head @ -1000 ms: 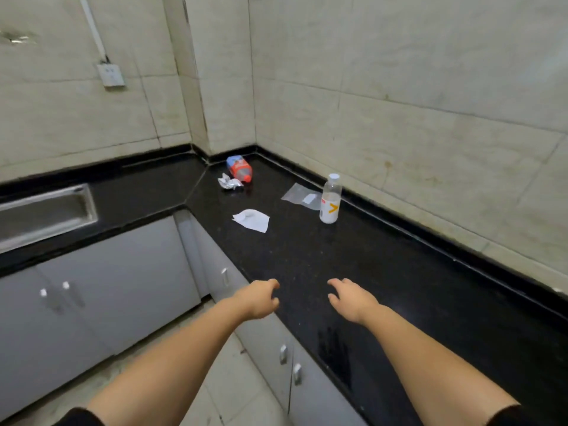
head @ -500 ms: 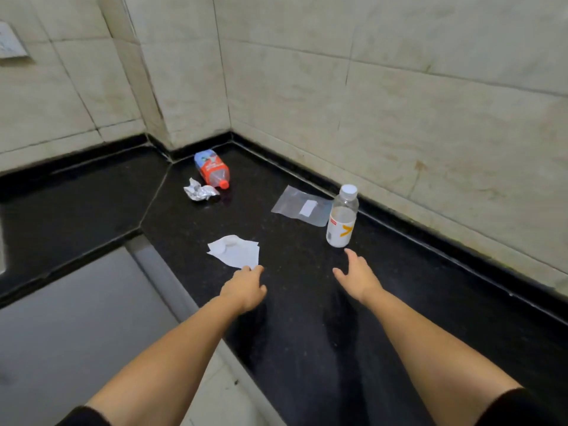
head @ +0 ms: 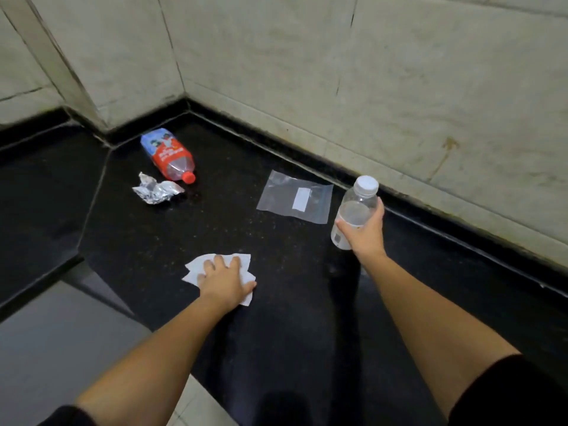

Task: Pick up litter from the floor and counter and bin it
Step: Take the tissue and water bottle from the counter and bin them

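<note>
On the black counter [head: 276,318] my left hand [head: 226,279] lies flat on a white paper tissue [head: 196,265], fingers spread over it. My right hand [head: 364,230] is wrapped around the lower half of a clear plastic bottle [head: 356,207] with a white cap, standing upright near the back wall. A clear zip bag [head: 295,196] lies flat just left of that bottle. Further back in the corner lie a crumpled foil wrapper [head: 155,190] and a red-capped bottle [head: 167,155] on its side.
Tiled walls [head: 399,87] close the counter at the back and right, meeting in a corner. The counter's front edge runs diagonally at lower left, with grey cabinet fronts [head: 61,348] and pale floor tile [head: 190,404] below it.
Both hands have reached forward. The left one has come down onto the tissue and the right one has closed around the clear bottle. The view has moved closer to the counter corner.
</note>
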Tool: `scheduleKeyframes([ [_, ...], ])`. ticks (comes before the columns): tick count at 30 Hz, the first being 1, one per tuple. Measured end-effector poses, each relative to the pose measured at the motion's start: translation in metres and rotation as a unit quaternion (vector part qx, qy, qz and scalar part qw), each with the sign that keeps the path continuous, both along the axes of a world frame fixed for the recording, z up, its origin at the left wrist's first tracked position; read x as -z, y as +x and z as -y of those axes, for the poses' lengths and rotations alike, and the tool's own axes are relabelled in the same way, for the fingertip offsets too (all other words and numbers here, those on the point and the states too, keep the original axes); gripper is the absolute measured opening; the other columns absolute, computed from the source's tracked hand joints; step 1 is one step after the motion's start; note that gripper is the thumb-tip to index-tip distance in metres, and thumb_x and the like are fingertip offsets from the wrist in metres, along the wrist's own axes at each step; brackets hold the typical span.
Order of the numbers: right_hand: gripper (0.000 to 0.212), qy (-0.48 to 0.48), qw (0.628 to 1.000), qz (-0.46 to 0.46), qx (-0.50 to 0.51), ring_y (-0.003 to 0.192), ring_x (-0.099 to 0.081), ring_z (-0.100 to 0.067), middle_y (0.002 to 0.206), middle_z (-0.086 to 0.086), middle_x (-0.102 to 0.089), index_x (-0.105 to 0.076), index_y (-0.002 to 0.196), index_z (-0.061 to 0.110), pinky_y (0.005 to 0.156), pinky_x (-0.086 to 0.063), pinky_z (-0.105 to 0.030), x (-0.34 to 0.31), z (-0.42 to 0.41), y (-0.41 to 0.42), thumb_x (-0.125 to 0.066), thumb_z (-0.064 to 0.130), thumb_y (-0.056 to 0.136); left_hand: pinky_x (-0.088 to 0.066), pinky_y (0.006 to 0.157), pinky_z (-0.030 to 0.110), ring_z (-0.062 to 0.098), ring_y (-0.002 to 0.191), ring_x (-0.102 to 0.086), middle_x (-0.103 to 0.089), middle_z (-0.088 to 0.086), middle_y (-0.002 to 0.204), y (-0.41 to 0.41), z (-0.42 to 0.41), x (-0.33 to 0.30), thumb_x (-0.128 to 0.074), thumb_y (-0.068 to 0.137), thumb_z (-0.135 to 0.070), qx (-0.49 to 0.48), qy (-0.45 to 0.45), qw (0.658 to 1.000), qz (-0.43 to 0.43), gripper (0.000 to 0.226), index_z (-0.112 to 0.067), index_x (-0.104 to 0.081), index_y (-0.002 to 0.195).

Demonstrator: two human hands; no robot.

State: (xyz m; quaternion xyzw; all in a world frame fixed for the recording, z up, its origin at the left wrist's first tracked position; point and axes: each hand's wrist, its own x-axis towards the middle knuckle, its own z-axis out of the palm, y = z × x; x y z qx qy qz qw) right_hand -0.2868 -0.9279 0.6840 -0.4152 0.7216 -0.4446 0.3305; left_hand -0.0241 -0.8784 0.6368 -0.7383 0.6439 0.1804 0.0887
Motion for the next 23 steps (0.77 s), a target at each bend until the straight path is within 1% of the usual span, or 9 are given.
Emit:
scheduleKeyframes([
  [2,0.092,0.006,1.000,-0.006,-0.003,0.133,-0.042,-0.027,0.147,-0.009,-0.039,-0.022,0.145,0.018,0.112,-0.036,-0.043,0.000,0.005,0.002,-0.079,0.021,0.074,-0.038,0.104,0.040,0.032,0.128,-0.034,-0.035,0.013,0.140,0.001,0.006,0.000,-0.061,0.087,-0.034,0.062,-0.036,0.997,-0.004,0.057,-0.015,-0.039,0.135],
  [3,0.088,0.013,1.000,-0.013,-0.008,0.132,-0.044,-0.027,0.146,-0.009,-0.041,-0.025,0.144,0.016,0.110,-0.038,-0.041,0.000,0.005,0.004,-0.079,0.022,0.075,-0.039,0.103,0.038,0.031,0.125,-0.037,-0.038,0.012,0.136,0.002,0.007,-0.001,-0.066,0.084,-0.023,0.089,-0.031,0.995,-0.012,0.054,-0.012,-0.041,0.132],
  [5,0.082,0.022,0.999,-0.027,-0.023,0.128,-0.047,-0.027,0.143,-0.010,-0.044,-0.028,0.140,0.014,0.104,-0.039,-0.037,-0.003,0.001,0.011,-0.077,0.024,0.076,-0.042,0.098,0.039,0.031,0.121,-0.042,-0.042,0.013,0.131,0.004,0.007,-0.006,-0.060,0.087,-0.009,0.092,-0.022,0.994,-0.056,0.042,-0.009,-0.045,0.126],
  [8,0.077,0.025,0.997,-0.041,-0.056,0.124,-0.050,-0.027,0.139,-0.010,-0.047,-0.031,0.137,0.014,0.100,-0.042,-0.036,-0.010,-0.010,0.025,-0.077,0.025,0.076,-0.046,0.089,0.041,0.033,0.110,-0.049,-0.045,0.016,0.122,0.006,0.003,-0.023,-0.045,0.094,-0.007,0.063,-0.052,0.988,-0.132,0.022,-0.006,-0.050,0.115],
  [10,0.075,0.021,0.994,-0.057,-0.087,0.122,-0.051,-0.028,0.136,-0.011,-0.048,-0.032,0.135,0.013,0.099,-0.044,-0.038,-0.016,-0.018,0.037,-0.077,0.025,0.076,-0.046,0.087,0.042,0.033,0.106,-0.050,-0.046,0.016,0.117,0.012,-0.001,-0.035,-0.045,0.093,-0.007,0.062,-0.076,0.983,-0.152,0.017,-0.005,-0.052,0.109],
  [12,0.075,0.014,0.990,-0.067,-0.126,0.122,-0.051,-0.028,0.136,-0.011,-0.048,-0.032,0.134,0.013,0.100,-0.045,-0.040,-0.024,-0.025,0.052,-0.077,0.026,0.076,-0.046,0.088,0.045,0.035,0.107,-0.050,-0.047,0.016,0.116,0.021,-0.011,-0.049,-0.046,0.092,-0.007,0.050,-0.101,0.982,-0.152,0.018,-0.006,-0.052,0.108],
  [17,0.077,-0.033,0.968,-0.063,-0.239,0.124,-0.051,-0.027,0.135,-0.008,-0.050,-0.031,0.134,0.014,0.104,-0.043,-0.041,-0.051,-0.046,0.109,-0.078,0.025,0.074,-0.047,0.090,0.047,0.039,0.107,-0.051,-0.048,0.018,0.116,0.058,-0.071,-0.078,-0.046,0.090,-0.008,-0.061,-0.160,0.975,-0.139,0.020,-0.006,-0.053,0.109],
  [21,0.081,-0.024,0.932,-0.076,-0.355,0.127,-0.047,-0.029,0.139,-0.010,-0.045,-0.029,0.137,0.015,0.106,-0.042,-0.045,-0.062,-0.097,0.170,-0.077,0.029,0.074,-0.046,0.091,0.046,0.041,0.106,-0.052,-0.050,0.022,0.115,0.099,-0.181,-0.075,-0.047,0.091,-0.010,-0.177,-0.145,0.966,-0.120,0.018,-0.002,-0.054,0.106],
  [23,0.080,-0.022,0.906,-0.076,-0.417,0.124,-0.051,-0.030,0.136,-0.011,-0.048,-0.031,0.135,0.016,0.103,-0.044,-0.045,-0.063,-0.133,0.205,-0.078,0.031,0.072,-0.046,0.092,0.043,0.040,0.109,-0.052,-0.051,0.023,0.116,0.121,-0.245,-0.074,-0.048,0.092,-0.012,-0.247,-0.150,0.950,-0.115,0.019,-0.001,-0.055,0.106],
])
